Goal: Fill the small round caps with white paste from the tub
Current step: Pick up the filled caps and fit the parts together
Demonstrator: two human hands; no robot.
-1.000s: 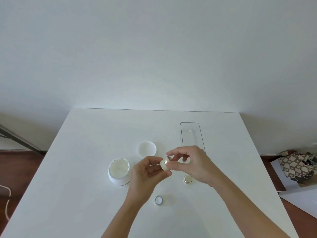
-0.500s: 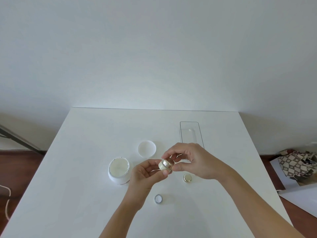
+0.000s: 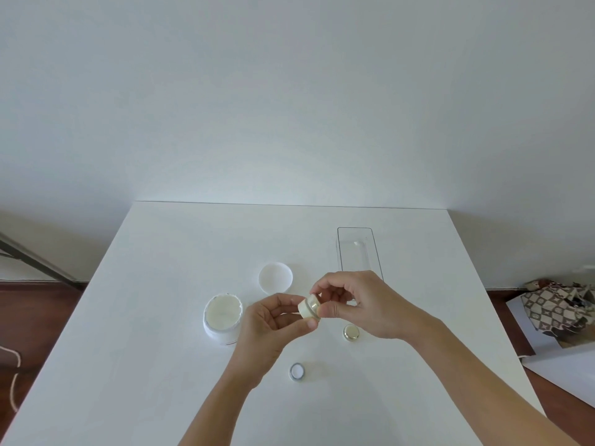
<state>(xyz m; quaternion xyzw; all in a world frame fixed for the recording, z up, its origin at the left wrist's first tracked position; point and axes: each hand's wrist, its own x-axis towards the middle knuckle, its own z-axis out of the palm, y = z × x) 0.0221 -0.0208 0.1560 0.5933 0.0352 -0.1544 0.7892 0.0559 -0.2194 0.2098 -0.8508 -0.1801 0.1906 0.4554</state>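
Observation:
Above the middle of the white table [image 3: 161, 284] both hands hold a small cream and gold round jar [image 3: 309, 306], tilted on its side. My left hand [image 3: 270, 323] pinches its cream base from the left. My right hand [image 3: 360, 304] pinches its gold-rimmed end between thumb and fingers. The open white tub [image 3: 222, 318] of white paste stands to the left of my hands. A small gold cap [image 3: 350, 332] lies on the table below my right hand. A small silver-rimmed cap [image 3: 296, 371] lies nearer me.
The tub's white lid [image 3: 275, 277] lies upside down behind my hands. A clear rectangular tray [image 3: 357, 252] stands at the back right. A patterned bag [image 3: 560, 307] sits on the floor to the right of the table.
My hands have shifted slightly, and the small jar has tilted between them. Both hands keep their pinch on it.

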